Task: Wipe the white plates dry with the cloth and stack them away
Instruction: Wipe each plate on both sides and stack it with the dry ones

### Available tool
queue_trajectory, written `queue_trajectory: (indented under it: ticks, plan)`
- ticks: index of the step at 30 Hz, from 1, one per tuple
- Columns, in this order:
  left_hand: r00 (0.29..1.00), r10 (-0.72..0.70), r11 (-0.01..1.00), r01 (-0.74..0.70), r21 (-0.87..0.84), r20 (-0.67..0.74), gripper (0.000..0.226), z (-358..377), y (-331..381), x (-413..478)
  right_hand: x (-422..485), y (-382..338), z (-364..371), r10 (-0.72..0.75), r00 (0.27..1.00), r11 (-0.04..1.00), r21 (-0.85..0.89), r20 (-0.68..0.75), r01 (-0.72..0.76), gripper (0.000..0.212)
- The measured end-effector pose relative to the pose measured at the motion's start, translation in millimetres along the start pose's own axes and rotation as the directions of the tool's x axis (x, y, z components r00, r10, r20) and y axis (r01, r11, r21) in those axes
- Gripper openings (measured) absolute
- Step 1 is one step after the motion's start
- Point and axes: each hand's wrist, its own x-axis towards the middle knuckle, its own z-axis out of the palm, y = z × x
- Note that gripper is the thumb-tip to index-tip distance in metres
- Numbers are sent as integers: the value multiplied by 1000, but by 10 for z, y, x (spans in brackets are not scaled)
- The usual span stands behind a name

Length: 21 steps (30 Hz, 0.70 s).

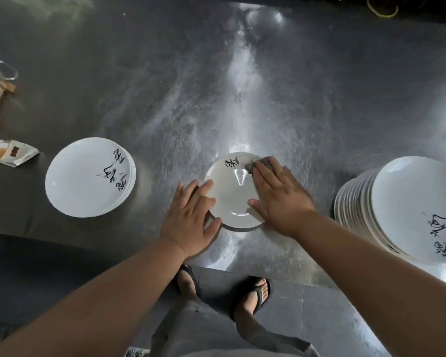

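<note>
1. The left hand (191, 215) lies flat with straight fingers on the near-left rim of the plate (232, 199). It steadies the plate and clasps nothing.
2. The plate rests face up on the steel desk (216, 99), close to its front edge. It looks glazed and stiff, so probably breakable and slick while damp. It is best lifted by the rim, thumb on top and fingers beneath.
3. The right hand (278, 199), fingers straight, presses the grey cloth (264, 163) against the plate's far-right rim. The cloth is soft and bunches under the fingertips.
4. A tall stack (410, 202) stands to the right and a lower stack (88, 176) to the left. The lower one is likely the dried pile. Both look heavy to lift whole.
5. A packet (13, 153) lies far left.
6. Beyond it stands a glass jug (0, 70); I cannot tell what it contains.
</note>
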Motion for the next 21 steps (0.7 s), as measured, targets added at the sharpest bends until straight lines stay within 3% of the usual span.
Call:
queue_trajectory:
  ticks: [3, 6, 10, 14, 17, 21]
  plan:
    - [997, 18, 999, -21, -40, -75, 40, 30, -10, -5, -288, -345, 121, 56, 998, 989, 138, 11, -57, 96]
    - [993, 17, 998, -23, -50, -117, 43, 70, -30, 3, -749, -615, 301, 1, 1000, 986, 165, -15, 2, 92]
    - [997, 1, 999, -4, -35, -76, 57, 39, -22, 9, -383, -257, 192, 15, 1000, 987, 162, -26, -11, 90]
    - [996, -9, 997, 3, -72, -84, 44, 31, -34, 15, -226, -322, 120, 87, 996, 978, 190, 12, -88, 92]
    - [994, 0, 991, -14, -131, -110, 35, 71, -44, 14, -642, -625, 212, 19, 997, 977, 209, 74, -34, 98]
    - [999, 28, 995, -31, -97, -39, 42, 52, -63, 23, -407, -357, 168, -2, 1000, 978, 208, 21, -3, 94]
